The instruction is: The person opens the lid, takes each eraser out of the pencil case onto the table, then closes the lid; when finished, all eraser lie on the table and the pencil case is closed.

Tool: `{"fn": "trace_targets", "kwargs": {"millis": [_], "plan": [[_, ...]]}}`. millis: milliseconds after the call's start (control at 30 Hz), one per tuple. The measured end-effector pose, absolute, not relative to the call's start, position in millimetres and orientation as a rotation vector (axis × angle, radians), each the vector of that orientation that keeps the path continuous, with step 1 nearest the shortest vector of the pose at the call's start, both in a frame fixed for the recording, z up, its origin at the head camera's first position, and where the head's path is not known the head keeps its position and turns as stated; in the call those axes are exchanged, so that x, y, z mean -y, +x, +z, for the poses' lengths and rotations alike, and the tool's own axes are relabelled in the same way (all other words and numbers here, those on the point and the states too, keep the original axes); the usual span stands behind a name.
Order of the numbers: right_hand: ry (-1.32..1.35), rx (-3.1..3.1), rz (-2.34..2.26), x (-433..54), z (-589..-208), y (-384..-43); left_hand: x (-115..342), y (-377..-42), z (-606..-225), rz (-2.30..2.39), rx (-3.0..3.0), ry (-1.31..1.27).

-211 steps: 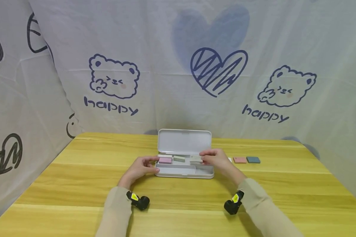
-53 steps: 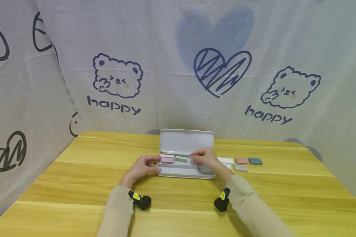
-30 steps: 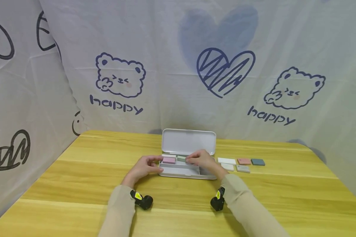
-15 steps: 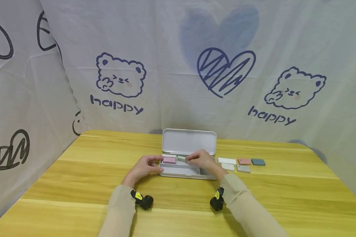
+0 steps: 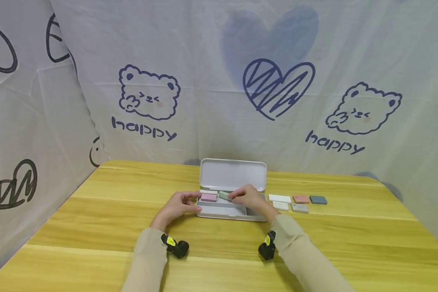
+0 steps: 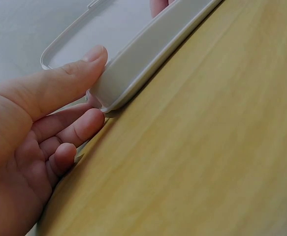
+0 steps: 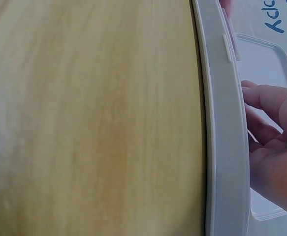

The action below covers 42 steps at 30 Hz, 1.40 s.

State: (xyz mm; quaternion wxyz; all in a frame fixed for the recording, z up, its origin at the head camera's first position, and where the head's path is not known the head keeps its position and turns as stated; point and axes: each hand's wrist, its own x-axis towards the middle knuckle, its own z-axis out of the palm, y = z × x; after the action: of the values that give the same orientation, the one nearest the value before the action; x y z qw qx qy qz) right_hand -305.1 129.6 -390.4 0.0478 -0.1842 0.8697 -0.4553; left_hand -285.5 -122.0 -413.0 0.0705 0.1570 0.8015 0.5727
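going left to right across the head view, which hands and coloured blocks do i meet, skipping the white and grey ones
Left hand, lilac block, green block, right hand, salmon-pink block, blue block.

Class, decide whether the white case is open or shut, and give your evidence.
Open: in the head view, the white case has its lid raised at the back, and the pink block shows inside.

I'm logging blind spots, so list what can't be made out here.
Green block, right end: head view, behind the right hand.
Open case, compartments: right wrist view, behind its near wall.
Printed word, part: right wrist view, cut off by top edge.
Salmon block, any markings: head view, too small to read.
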Motion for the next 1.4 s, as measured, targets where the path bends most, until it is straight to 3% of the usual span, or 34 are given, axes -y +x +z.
{"fn": "trace_targets", "kwargs": {"millis": [367,733,1033,1400], "plan": [[-0.531,-2.616,-1.512,-132,-392,-304,120,-286,-413,1.729,-2.401,0.469],[-0.299,-2.543,-1.684,-135,-389,-303,121,-285,-412,1.734,-2.390,0.462],[-0.326,-2.364,-1.881,-145,-389,-299,118,-272,-394,1.741,-2.370,0.484],[-0.260,-2.253,-1.994,-165,-391,-294,121,-283,-410,1.728,-2.404,0.486]]}}
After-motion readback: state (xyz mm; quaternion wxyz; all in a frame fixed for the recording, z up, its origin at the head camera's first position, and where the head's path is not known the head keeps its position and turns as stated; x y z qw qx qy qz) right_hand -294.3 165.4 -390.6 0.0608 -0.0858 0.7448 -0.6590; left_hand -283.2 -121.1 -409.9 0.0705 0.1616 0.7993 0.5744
